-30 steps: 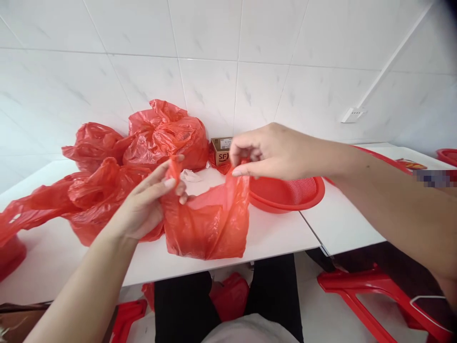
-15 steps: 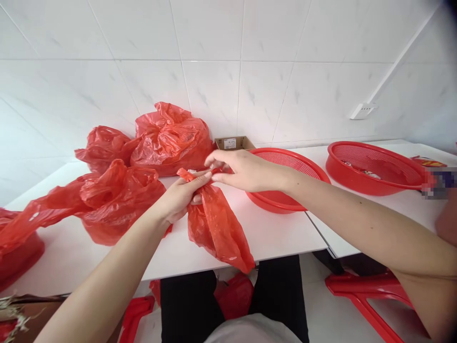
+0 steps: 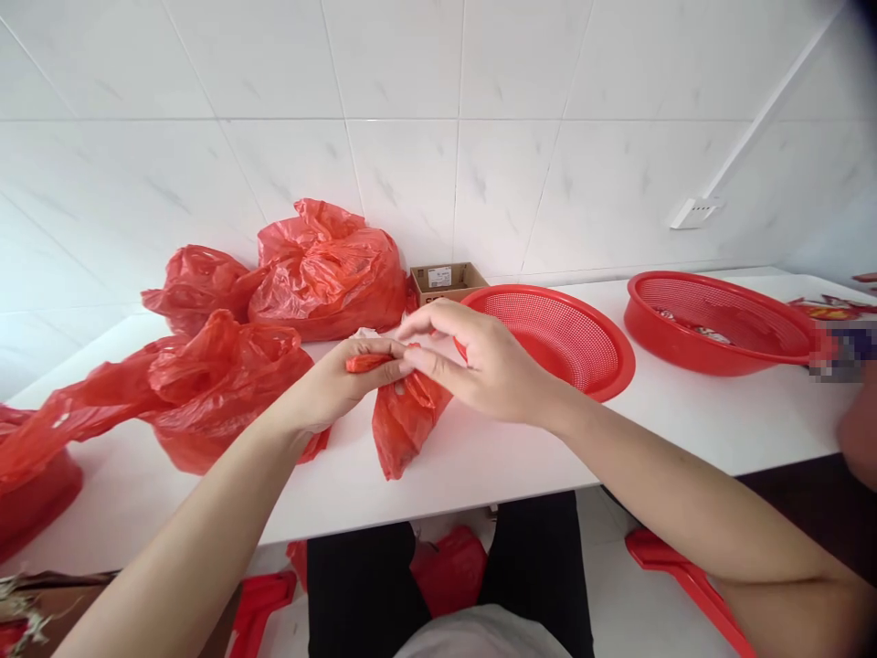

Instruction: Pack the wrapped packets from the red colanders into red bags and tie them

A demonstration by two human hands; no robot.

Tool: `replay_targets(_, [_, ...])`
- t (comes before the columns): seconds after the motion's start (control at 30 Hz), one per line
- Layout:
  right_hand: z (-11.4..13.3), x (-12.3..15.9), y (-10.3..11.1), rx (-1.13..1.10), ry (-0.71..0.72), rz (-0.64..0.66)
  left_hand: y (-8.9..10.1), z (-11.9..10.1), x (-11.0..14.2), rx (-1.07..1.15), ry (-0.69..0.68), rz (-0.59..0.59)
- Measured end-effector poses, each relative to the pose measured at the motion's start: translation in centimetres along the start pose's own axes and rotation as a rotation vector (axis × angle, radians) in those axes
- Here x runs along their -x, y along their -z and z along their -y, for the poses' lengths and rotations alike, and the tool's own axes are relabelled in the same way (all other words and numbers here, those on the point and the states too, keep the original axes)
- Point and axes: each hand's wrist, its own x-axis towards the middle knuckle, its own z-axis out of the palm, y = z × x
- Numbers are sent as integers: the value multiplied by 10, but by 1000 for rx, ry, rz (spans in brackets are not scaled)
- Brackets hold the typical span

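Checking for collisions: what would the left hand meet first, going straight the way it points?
The left hand would first meet the right hand; their fingertips look close or touching, depth being unclear.

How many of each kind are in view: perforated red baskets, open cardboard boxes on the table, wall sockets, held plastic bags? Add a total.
Perforated red baskets: 2
Open cardboard box: 1
Wall socket: 1
Held plastic bag: 1
Total: 5
Uncounted: red sliver at right edge, too cut off.
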Motion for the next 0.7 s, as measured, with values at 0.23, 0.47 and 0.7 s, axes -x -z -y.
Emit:
replay_targets(0.23, [-56, -5, -31, -240, -291, -50, -10, 0, 2, -391, -53, -124])
replay_targets(0.47, [-56, 4, -26, -399, -327, 156, -21, 23, 7, -662, -393, -458])
replay_targets(0.7, [-48, 4, 6, -264, -324, 239, -23, 33, 34, -908, -497, -402])
